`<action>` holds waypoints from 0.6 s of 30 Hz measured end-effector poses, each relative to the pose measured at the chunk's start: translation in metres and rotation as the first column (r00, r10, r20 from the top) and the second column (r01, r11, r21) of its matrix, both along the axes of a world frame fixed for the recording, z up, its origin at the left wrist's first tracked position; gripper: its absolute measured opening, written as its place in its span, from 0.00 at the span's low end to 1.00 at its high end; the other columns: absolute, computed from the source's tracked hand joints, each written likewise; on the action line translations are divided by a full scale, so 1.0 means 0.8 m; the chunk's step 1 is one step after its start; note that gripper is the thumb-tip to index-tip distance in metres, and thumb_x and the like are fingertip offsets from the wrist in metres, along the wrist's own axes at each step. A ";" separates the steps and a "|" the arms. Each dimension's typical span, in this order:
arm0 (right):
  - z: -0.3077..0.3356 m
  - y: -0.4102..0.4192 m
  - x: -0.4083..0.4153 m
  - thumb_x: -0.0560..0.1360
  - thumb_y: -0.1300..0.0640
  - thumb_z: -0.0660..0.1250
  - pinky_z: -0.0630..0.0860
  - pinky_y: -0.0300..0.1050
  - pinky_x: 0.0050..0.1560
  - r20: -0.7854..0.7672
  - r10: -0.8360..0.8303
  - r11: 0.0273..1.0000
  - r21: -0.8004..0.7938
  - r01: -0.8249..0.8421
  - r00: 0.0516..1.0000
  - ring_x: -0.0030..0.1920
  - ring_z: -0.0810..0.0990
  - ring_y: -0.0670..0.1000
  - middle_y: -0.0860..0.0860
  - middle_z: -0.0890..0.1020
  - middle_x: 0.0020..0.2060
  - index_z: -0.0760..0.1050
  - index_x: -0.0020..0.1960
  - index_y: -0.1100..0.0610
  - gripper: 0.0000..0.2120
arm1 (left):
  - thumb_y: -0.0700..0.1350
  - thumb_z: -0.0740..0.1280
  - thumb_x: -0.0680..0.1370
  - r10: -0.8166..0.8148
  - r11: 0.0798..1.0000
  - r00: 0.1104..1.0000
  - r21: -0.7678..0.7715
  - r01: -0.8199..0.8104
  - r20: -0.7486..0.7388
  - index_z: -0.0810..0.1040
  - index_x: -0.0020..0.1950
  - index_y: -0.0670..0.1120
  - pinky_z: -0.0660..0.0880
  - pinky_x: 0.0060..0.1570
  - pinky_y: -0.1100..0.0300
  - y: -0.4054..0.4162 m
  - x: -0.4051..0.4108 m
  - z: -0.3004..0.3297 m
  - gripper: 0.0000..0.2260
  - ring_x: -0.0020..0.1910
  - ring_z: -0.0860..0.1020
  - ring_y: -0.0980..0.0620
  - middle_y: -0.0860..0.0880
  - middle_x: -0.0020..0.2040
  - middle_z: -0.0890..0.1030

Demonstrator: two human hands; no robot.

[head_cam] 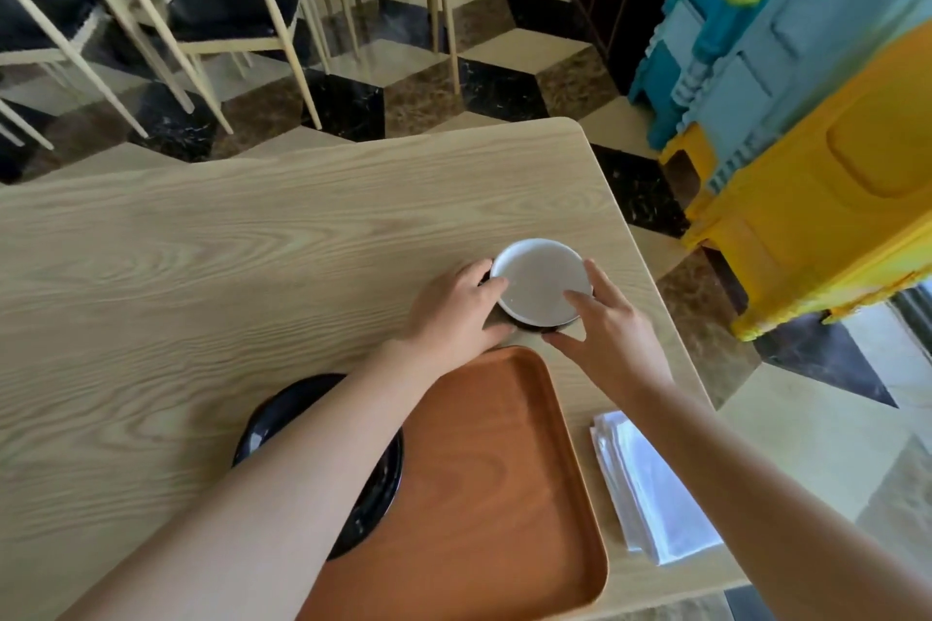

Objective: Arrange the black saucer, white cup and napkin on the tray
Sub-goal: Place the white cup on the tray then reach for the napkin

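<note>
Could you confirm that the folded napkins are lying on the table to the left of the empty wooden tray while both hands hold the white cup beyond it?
Not quite: the head view shows the folded napkins on the table to the right of the empty wooden tray, not the left. Both hands, left and right, do hold the white cup beyond it.

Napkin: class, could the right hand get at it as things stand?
Probably yes. The napkin lies uncovered on the table, right of the tray, beside the right forearm; the right hand would first have to leave the cup.

The desk lies bare left and beyond; nearer, tray, black plate and napkin crowd the space.
</note>
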State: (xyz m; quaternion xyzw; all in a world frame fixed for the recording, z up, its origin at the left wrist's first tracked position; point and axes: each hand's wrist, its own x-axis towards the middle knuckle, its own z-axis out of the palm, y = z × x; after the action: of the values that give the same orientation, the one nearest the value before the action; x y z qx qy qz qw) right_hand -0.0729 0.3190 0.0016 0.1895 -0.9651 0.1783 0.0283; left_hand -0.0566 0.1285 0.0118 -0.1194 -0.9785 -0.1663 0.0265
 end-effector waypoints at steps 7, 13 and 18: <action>0.002 0.000 0.011 0.61 0.52 0.78 0.81 0.54 0.41 -0.056 0.061 0.991 -0.120 -0.067 0.997 0.51 0.82 0.61 0.59 0.72 0.66 0.79 0.51 0.63 0.23 | 0.47 0.79 0.62 0.029 0.992 0.996 0.123 -0.019 -0.079 0.82 0.48 0.40 0.75 0.47 0.50 -0.009 0.020 0.003 0.19 0.47 0.78 0.39 0.41 0.45 0.80; 0.019 -0.005 0.053 0.56 0.59 0.81 0.80 0.52 0.42 -0.074 0.157 0.970 -0.176 -0.168 0.985 0.53 0.81 0.58 0.60 0.75 0.64 0.79 0.52 0.62 0.26 | 0.48 0.77 0.63 0.095 0.981 0.987 0.182 -0.070 -0.130 0.82 0.49 0.42 0.71 0.52 0.57 -0.027 0.084 0.011 0.18 0.48 0.78 0.43 0.42 0.49 0.81; 0.018 -0.004 0.089 0.54 0.60 0.81 0.80 0.53 0.42 -0.054 0.198 0.963 -0.175 -0.205 0.979 0.51 0.82 0.61 0.62 0.75 0.63 0.79 0.52 0.62 0.27 | 0.57 0.66 0.68 0.119 0.977 0.991 0.188 -0.104 -0.068 0.82 0.51 0.45 0.75 0.52 0.57 -0.031 0.129 0.006 0.20 0.52 0.77 0.48 0.45 0.52 0.81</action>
State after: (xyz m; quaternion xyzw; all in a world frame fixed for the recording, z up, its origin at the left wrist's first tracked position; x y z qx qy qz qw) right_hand -0.0013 0.3161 0.0162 0.2864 -0.9202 0.2630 0.0442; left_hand 0.0464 0.1038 0.0163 -0.0679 -0.9622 -0.2496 0.0854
